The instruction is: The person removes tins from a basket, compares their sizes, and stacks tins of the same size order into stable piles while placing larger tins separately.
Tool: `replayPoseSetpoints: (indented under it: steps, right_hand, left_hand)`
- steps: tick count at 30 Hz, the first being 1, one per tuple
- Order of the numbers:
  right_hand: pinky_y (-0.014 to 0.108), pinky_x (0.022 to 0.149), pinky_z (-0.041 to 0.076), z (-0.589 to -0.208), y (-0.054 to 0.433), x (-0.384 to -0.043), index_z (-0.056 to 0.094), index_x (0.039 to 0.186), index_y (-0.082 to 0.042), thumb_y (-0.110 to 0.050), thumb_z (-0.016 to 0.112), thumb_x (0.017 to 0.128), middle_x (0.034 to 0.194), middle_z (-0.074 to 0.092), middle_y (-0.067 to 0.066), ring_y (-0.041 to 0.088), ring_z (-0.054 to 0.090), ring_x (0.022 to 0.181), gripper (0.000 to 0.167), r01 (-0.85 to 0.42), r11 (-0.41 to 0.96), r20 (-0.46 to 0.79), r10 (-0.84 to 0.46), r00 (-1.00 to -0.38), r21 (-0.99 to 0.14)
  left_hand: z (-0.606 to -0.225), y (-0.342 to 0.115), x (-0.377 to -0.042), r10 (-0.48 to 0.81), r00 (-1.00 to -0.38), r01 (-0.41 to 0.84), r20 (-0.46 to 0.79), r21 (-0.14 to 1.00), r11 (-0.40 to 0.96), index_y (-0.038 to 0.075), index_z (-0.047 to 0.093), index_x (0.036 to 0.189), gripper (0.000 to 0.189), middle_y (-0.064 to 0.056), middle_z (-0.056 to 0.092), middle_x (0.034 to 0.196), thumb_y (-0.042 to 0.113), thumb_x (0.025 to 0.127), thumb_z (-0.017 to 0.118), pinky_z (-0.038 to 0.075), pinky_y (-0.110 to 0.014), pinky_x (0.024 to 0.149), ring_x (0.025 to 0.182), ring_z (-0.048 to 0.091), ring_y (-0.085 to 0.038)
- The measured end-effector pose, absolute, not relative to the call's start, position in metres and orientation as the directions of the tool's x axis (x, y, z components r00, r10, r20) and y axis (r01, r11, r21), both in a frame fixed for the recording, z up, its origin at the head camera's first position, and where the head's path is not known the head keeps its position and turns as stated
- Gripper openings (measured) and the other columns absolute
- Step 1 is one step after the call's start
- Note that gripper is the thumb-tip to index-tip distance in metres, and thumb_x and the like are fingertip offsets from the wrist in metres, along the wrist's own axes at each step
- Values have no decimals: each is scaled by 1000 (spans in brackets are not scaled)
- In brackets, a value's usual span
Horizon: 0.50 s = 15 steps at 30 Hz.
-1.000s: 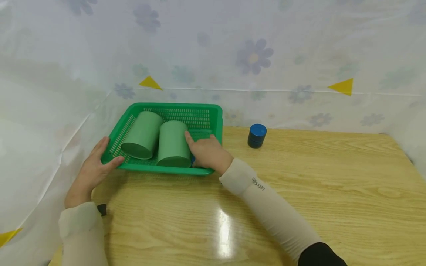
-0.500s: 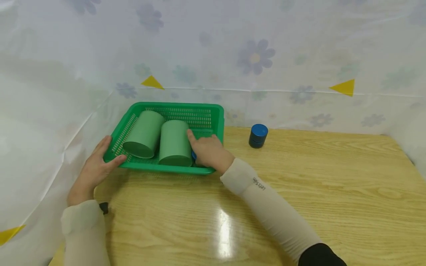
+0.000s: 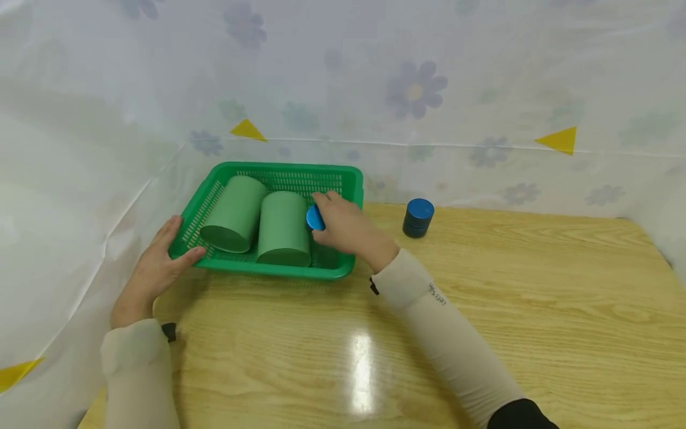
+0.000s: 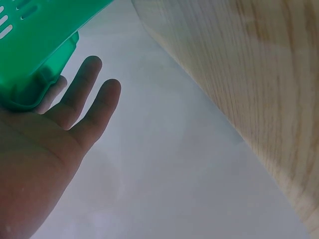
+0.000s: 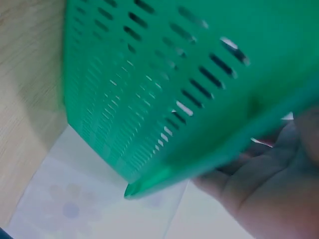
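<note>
In the head view, a green plastic basket (image 3: 268,271) with slotted sides stands on the table. Two pale green cylinders, a left one (image 3: 234,213) and a right one (image 3: 284,229), lie inside it. My right hand (image 3: 351,226) reaches over the basket's right part and pinches a small blue cylinder (image 3: 315,218), mostly hidden by the fingers. At the basket's front left corner rests my left hand (image 3: 152,268), thumb over the rim. The left wrist view shows several fingers (image 4: 102,107) straight and spread below the basket. In the right wrist view the basket wall hides the blue cylinder.
Another blue cylinder (image 3: 418,218) stands upright on the wooden table (image 3: 509,286), right of the basket. A white flowered sheet (image 3: 343,77) hangs behind and to the left, with yellow triangles (image 3: 558,140) on it.
My right hand has risen from low in the basket and shifted slightly right, with the blue cylinder now showing at its fingers. My left hand has stayed on the basket corner.
</note>
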State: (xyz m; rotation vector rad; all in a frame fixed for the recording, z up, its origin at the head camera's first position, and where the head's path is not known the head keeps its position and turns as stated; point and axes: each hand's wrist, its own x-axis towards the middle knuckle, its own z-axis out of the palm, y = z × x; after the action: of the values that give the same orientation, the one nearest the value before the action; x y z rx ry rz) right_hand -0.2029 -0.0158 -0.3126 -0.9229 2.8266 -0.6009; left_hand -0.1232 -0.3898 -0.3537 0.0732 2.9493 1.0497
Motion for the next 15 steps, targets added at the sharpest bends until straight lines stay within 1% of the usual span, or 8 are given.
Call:
replayPoseSetpoints:
  steps: [1,3,6,8,12,15]
  right_hand:
    - [42,98,49,-311,-13,-204,34,156,-1,-26,66,97,147,43,20,29,52,123,71,-535,719,31,-584,-811,-444]
    - [44,95,50,-308,-6,-205,39,154,-3,-26,64,97,145,42,20,30,52,119,67,-521,679,63,-578,-814,-517]
    - [45,92,51,-306,5,-206,43,153,-9,-27,63,96,142,41,17,30,52,116,63,-509,619,114,-563,-819,-598]
    - [46,92,51,-306,11,-206,44,153,-11,-28,63,96,143,41,16,31,52,117,62,-506,584,149,-550,-822,-635]
    - [49,95,50,-305,24,-206,42,155,-13,-28,61,97,150,41,14,33,51,126,63,-500,512,200,-531,-824,-699]
    - [48,95,51,-304,33,-206,38,157,-14,-26,62,97,155,40,13,32,52,128,66,-480,470,219,-507,-834,-741]
  left_hand:
    - [-353,-390,-123,46,-999,39,6,632,774,9,-1,163,92,-20,-5,167,45,102,58,8,-71,113,150,-1,-48]
    - [-353,-390,-124,44,-999,36,3,633,773,10,-1,163,92,-20,-5,167,45,102,58,7,-71,113,150,-2,-48]
    - [-354,-390,-124,40,-999,32,1,633,774,9,-1,163,92,-19,-5,167,45,102,58,7,-71,113,150,-2,-47]
    - [-354,-390,-124,39,-999,31,2,635,772,9,0,163,92,-19,-5,167,45,102,58,7,-70,114,150,-2,-47]
    - [-354,-390,-124,39,-999,31,2,636,771,9,0,163,92,-19,-5,167,45,102,58,7,-71,113,150,-2,-47]
    - [-353,-390,-124,38,-999,31,3,638,770,10,0,163,92,-17,-5,168,45,102,58,7,-71,113,150,-2,-47]
